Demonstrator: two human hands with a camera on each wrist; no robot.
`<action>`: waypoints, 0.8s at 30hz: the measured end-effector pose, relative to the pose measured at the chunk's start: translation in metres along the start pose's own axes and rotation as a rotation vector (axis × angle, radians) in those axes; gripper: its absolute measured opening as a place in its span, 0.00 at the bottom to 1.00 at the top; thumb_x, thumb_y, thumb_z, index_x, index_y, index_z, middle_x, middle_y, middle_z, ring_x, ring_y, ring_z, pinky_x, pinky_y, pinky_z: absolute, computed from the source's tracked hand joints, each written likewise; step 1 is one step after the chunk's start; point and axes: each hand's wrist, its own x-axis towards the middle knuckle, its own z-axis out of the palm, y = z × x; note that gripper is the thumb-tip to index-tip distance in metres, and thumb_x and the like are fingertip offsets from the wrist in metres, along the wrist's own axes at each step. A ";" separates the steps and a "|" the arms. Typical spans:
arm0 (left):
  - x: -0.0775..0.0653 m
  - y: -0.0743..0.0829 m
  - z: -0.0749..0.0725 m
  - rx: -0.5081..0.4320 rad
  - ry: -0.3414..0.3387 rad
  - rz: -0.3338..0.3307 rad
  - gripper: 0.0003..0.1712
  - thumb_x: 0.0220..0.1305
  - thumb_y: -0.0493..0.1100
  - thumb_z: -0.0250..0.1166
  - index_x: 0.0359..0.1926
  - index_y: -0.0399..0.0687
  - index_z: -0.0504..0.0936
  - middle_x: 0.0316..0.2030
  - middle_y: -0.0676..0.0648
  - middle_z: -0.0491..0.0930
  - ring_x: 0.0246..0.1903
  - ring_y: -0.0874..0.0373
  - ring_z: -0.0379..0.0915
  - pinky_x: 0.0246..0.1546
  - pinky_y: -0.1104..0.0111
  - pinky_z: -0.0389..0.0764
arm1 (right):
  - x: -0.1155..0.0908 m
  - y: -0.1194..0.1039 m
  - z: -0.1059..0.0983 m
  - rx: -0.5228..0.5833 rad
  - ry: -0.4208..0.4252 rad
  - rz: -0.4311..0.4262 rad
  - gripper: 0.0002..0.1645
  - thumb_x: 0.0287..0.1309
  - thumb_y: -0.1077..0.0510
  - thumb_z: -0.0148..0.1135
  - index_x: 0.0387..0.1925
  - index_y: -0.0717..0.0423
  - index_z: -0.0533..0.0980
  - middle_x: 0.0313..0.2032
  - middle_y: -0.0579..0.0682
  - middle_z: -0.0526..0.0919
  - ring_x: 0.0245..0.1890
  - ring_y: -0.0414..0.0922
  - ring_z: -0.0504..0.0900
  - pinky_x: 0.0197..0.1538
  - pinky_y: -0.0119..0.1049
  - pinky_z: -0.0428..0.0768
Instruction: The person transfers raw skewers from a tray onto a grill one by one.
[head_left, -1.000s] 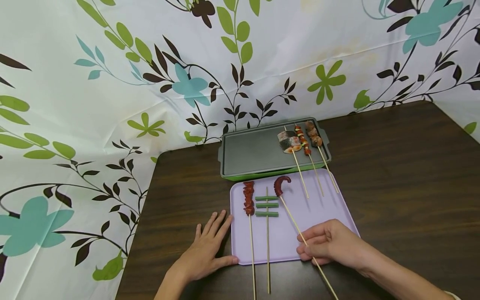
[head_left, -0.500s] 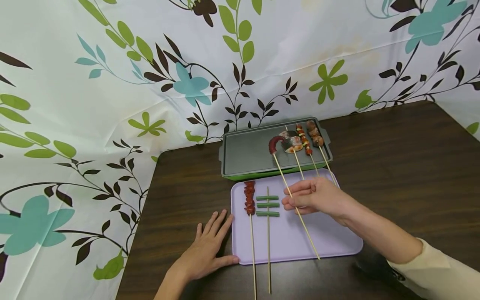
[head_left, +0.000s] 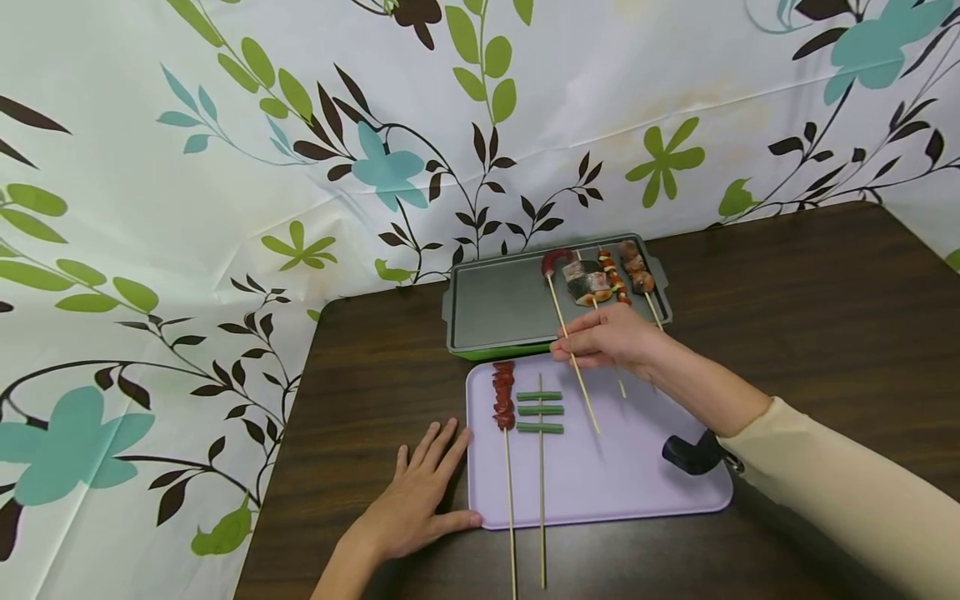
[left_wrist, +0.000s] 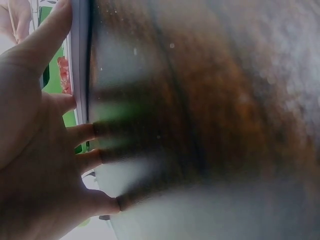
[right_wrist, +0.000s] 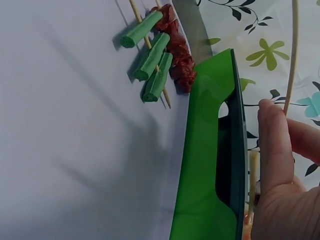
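Note:
My right hand [head_left: 611, 337] pinches the stick of an octopus tentacle skewer [head_left: 561, 310] between thumb and fingers. Its curled dark red tentacle [head_left: 553, 260] is over the grill plate, just left of a fish skewer [head_left: 587, 282]; the stick's lower end hangs above the lilac tray [head_left: 622, 475]. In the right wrist view the stick [right_wrist: 294, 50] runs up from the fingertips. My left hand [head_left: 416, 500] lies spread on the table, thumb and fingertips at the tray's left edge. On the tray lie a red meat skewer [head_left: 504, 396] and a green vegetable skewer [head_left: 540, 408].
The grey grill plate [head_left: 502, 304] on its green base stands behind the tray. Right of the fish lie a thin red-and-orange skewer [head_left: 613, 275] and a brown meat skewer [head_left: 636, 267]. A floral cloth [head_left: 465, 125] hangs behind the dark wooden table [head_left: 795, 333].
My right hand has carried the tentacle skewer forward and slightly left, from over the tray to over the grill plate. The left hand has stayed put.

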 end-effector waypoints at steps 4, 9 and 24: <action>0.001 0.001 0.000 0.011 0.002 0.000 0.57 0.55 0.75 0.56 0.76 0.60 0.40 0.76 0.48 0.38 0.74 0.46 0.30 0.61 0.31 0.41 | 0.006 0.000 0.000 0.021 0.017 0.016 0.24 0.61 0.66 0.61 0.57 0.74 0.70 0.39 0.56 0.86 0.40 0.46 0.86 0.42 0.34 0.82; 0.001 0.001 -0.001 0.011 -0.003 -0.006 0.57 0.55 0.75 0.56 0.76 0.60 0.40 0.76 0.48 0.38 0.74 0.46 0.30 0.61 0.32 0.41 | 0.009 0.000 -0.001 0.032 0.032 0.031 0.24 0.62 0.66 0.59 0.58 0.74 0.70 0.39 0.56 0.87 0.39 0.45 0.87 0.42 0.35 0.82; 0.000 0.002 -0.001 -0.004 0.009 0.006 0.57 0.55 0.74 0.57 0.76 0.59 0.42 0.76 0.47 0.39 0.74 0.45 0.31 0.61 0.31 0.41 | -0.002 -0.005 -0.001 -0.114 0.016 0.042 0.26 0.66 0.60 0.57 0.58 0.75 0.69 0.39 0.60 0.86 0.36 0.44 0.86 0.40 0.34 0.82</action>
